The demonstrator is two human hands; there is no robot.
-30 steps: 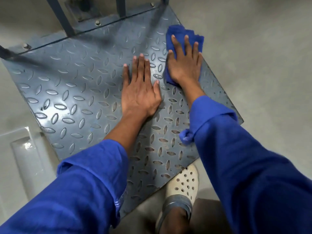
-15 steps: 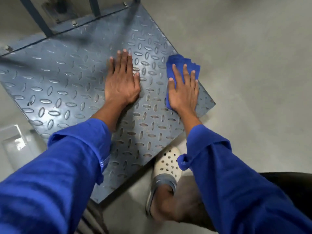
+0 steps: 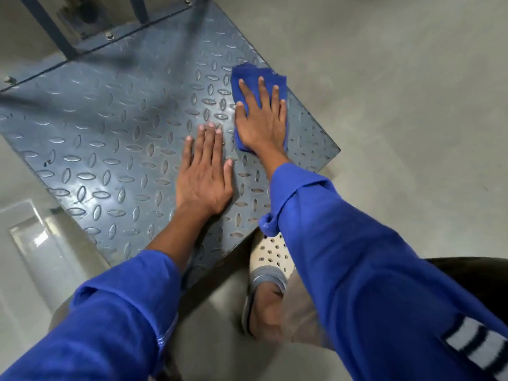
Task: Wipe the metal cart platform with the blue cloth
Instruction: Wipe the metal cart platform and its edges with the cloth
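Nearest the camera, two blue long sleeves [image 3: 371,270] reach down and forward, and one foot in a cream perforated clog [image 3: 270,257] stands on the grey concrete floor [image 3: 412,133] right at the near edge of the cart.

Beyond it, the left hand [image 3: 204,174] lies flat and empty, fingers together, palm down on the grey diamond-tread metal cart platform [image 3: 110,149], apparently bracing the body. Just beside it and a little farther out, the right hand [image 3: 261,119] presses with spread fingers on the crumpled blue cloth [image 3: 254,75], pinning it flat rather than gripping it. The cloth sits near the platform's right edge, close to the right-hand corner.

The risks, as I judge them: a sideways stroke from here could push the cloth past that edge, so the hand slides off onto the floor. The raised treads may snag the fabric and bunch it under the palm, leaving patches unwiped. If the cart rolls under the braced weight, balance could go, with the clog so close to the metal edge.

Farthest off, dark blue metal handle posts [image 3: 46,26] rise behind a bolted strip.

Count: two hands, one cloth, one platform, one visible clog, two clear posts.
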